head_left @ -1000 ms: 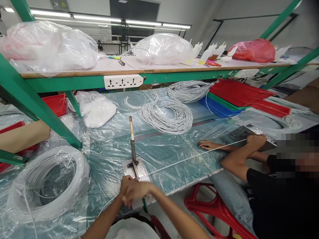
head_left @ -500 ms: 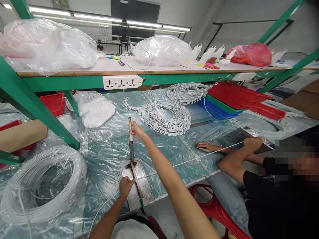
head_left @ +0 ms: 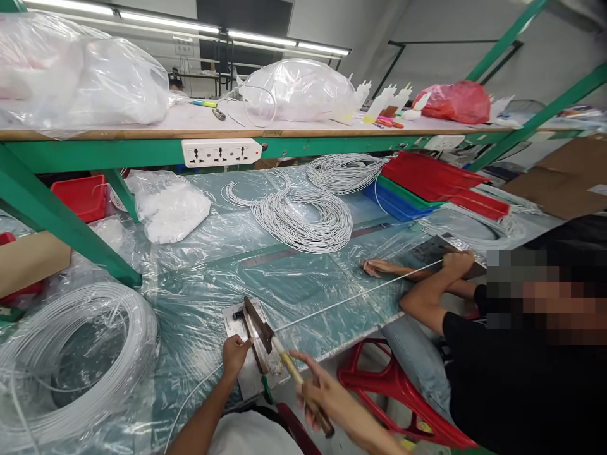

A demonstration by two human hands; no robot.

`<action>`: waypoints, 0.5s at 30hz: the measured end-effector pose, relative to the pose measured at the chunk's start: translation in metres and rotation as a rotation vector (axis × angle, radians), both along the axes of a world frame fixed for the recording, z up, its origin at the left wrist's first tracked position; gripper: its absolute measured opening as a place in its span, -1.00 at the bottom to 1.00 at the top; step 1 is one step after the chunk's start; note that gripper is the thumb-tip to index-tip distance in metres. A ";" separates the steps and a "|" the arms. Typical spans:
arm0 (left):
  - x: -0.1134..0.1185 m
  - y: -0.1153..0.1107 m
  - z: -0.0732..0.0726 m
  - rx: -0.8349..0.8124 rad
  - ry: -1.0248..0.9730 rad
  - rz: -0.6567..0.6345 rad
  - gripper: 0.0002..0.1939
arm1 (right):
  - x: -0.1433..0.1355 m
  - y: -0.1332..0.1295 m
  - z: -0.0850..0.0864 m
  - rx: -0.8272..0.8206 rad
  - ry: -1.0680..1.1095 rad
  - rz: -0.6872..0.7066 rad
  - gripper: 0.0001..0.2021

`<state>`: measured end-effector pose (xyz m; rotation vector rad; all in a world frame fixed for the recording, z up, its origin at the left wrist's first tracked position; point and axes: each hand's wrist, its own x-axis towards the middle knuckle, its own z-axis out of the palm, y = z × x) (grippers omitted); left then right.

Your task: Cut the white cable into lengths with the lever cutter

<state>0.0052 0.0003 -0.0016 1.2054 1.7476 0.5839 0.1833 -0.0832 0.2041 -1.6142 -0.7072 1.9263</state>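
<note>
A lever cutter (head_left: pixel 246 335) on a metal base sits at the near table edge. Its blade arm and wooden handle (head_left: pixel 289 370) are swung down toward me. My right hand (head_left: pixel 327 395) grips the handle low over the edge. My left hand (head_left: pixel 236 355) holds the white wire (head_left: pixel 332 304) against the base beside the blade. The wire runs taut to the right, where a co-worker's hand (head_left: pixel 458 260) holds its far end. Their other hand (head_left: pixel 377 267) lies flat on the table.
A large wire spool (head_left: pixel 71 360) under plastic lies at my left. Cut wire bundles (head_left: pixel 298 221) sit mid-table, with stacked red, green and blue trays (head_left: pixel 427 186) behind. A green frame post (head_left: pixel 66 227), a power strip (head_left: pixel 220 152) and a red stool (head_left: pixel 393 392) are close by.
My right hand went up to the raised handle and has pulled it down toward me, bringing the blade arm from upright to nearly flat. My left hand stayed at the base.
</note>
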 end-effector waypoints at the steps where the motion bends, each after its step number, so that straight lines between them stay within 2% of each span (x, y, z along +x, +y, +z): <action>1: 0.000 0.000 0.000 0.000 -0.002 0.000 -0.57 | -0.004 -0.012 -0.014 -0.014 -0.021 -0.028 -0.37; 2: 0.000 0.000 0.001 0.001 -0.004 -0.002 -0.57 | -0.008 -0.021 -0.029 -0.021 -0.037 -0.049 -0.40; 5: 0.000 -0.001 0.002 0.008 -0.009 -0.006 -0.54 | -0.022 -0.037 -0.069 0.007 -0.066 -0.118 -0.65; 7: 0.000 -0.001 0.002 0.011 -0.010 -0.010 -0.52 | -0.028 -0.041 -0.086 0.075 -0.114 -0.189 -0.65; 9: 0.000 -0.001 0.003 0.012 -0.011 -0.010 -0.50 | -0.030 -0.044 -0.095 0.166 -0.219 -0.231 -0.62; 11: 0.000 -0.001 0.002 0.015 -0.013 -0.007 -0.49 | -0.029 -0.047 -0.096 0.250 -0.342 -0.217 -0.64; 15: 0.001 -0.001 -0.002 0.014 -0.023 -0.005 -0.49 | -0.026 -0.052 -0.094 0.278 -0.493 -0.150 -0.64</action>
